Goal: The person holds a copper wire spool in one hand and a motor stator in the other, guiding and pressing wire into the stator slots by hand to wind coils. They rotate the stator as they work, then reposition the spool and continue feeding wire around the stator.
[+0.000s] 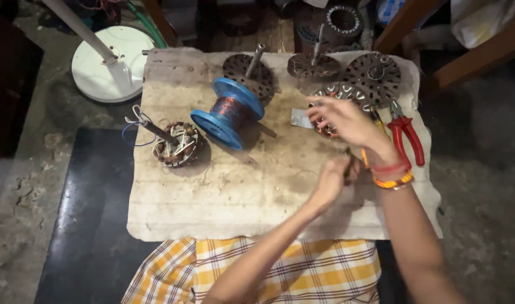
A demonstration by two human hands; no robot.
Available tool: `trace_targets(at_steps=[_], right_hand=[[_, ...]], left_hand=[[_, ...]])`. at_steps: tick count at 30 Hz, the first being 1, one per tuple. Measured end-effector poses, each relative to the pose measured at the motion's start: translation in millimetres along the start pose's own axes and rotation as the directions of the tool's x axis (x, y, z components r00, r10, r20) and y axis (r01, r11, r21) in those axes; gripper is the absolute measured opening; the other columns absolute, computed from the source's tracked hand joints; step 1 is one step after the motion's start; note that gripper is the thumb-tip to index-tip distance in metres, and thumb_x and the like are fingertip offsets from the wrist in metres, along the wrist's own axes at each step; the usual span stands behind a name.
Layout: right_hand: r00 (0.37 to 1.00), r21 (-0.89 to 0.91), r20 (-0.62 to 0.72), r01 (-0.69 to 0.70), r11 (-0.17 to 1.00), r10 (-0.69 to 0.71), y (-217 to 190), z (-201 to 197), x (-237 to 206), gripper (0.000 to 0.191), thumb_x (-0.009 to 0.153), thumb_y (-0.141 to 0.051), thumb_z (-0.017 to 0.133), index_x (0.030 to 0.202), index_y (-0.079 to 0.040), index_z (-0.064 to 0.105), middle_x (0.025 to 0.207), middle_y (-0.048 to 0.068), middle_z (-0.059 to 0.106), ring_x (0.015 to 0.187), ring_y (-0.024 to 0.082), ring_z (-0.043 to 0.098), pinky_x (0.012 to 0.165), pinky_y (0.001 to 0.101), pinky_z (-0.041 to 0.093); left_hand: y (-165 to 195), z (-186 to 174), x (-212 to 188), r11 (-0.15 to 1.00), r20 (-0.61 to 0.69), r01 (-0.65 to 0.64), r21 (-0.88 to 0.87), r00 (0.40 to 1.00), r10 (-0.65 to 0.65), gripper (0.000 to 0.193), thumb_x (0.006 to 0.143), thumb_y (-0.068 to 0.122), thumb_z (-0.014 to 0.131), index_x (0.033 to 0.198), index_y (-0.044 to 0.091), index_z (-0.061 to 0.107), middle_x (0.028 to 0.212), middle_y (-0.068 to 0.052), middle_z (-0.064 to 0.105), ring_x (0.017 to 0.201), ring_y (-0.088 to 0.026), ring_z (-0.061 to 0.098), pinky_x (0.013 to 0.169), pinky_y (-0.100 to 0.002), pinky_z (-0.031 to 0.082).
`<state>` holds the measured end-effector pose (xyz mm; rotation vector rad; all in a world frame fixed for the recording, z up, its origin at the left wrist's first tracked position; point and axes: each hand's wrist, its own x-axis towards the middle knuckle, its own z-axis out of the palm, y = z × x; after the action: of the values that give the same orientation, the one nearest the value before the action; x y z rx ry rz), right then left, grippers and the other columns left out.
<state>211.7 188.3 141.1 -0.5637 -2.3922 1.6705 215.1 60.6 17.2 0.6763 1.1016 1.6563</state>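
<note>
A: Where are the hands?

B: Both are over the right part of the worn board that serves as a bench. The right hand reaches forward with its fingers spread and bent, fingertips on a motor core with pale slots. I can't tell whether it grips the core or only touches it.

A: And the left?

B: The left hand is lower, nearer the body, fingers curled shut on a small dark thing. It's too blurred to say what that is.

A: What lies around them?

B: Red-handled pliers just right of the right wrist, which wears red and orange bangles. A blue spool of copper wire lies on its side near the middle. Left of it sits another wound core with loose wires. Round slotted metal plates line the far edge. A white fan base stands on the floor beyond the left corner.
</note>
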Motion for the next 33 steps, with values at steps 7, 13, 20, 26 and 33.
trace_targets(at_steps=[7,13,20,26,33], right_hand=[[0.986,0.304,-0.144,-0.032,0.952,0.079,-25,40,32,0.036,0.098,-0.008,0.062,0.131,0.003,0.053,0.102,0.008,0.071,0.069,0.009,0.063,0.057,0.0224,0.053],[0.938,-0.154,-0.346,-0.067,0.986,0.010,-23,9,4,0.027,0.096,-0.005,0.066,0.121,-0.004,0.076,0.072,0.002,0.067,0.052,0.003,0.042,0.044,0.0216,0.030],[0.949,-0.614,-0.240,-0.313,0.725,0.206,27,5,-65,0.015,0.093,-0.020,0.074,0.105,-0.018,0.083,0.067,0.006,0.077,0.046,0.013,0.055,0.050,0.0328,0.046],[0.930,-0.663,-0.246,-0.367,0.652,0.274,82,17,-98,0.020,0.083,-0.018,0.079,0.102,-0.016,0.085,0.073,0.011,0.074,0.060,0.016,0.063,0.062,0.0325,0.051],[0.959,-0.001,-0.055,-0.279,0.960,0.279,133,22,-100,0.022,0.084,0.005,0.068,0.101,0.000,0.081,0.088,0.007,0.078,0.072,0.007,0.064,0.064,0.0219,0.051]], left_hand=[[-11,8,-36,0.863,0.137,-0.042,0.503,0.990,-0.032,0.035,0.100,0.019,0.046,0.088,-0.008,0.065,0.075,-0.021,0.062,0.072,-0.030,0.066,0.072,-0.045,0.051],[38,-24,-65,0.806,-0.011,-0.112,0.581,0.989,0.146,0.044,0.076,0.029,0.074,0.107,0.000,0.064,0.098,-0.020,0.071,0.083,-0.033,0.069,0.078,-0.043,0.056],[164,-123,-46,0.039,0.053,-0.148,0.988,0.568,0.821,0.045,0.088,0.027,0.072,0.128,0.010,0.059,0.128,-0.018,0.065,0.123,-0.037,0.059,0.112,-0.049,0.041],[196,-181,-1,-0.139,0.126,-0.044,0.989,0.738,0.663,0.063,0.087,0.044,0.075,0.140,0.011,0.062,0.121,-0.019,0.070,0.112,-0.036,0.060,0.101,-0.050,0.041],[218,-202,14,0.047,-0.151,0.156,0.987,0.776,0.612,0.081,0.075,0.058,0.084,0.136,0.009,0.065,0.101,-0.018,0.074,0.096,-0.039,0.062,0.091,-0.047,0.044]])
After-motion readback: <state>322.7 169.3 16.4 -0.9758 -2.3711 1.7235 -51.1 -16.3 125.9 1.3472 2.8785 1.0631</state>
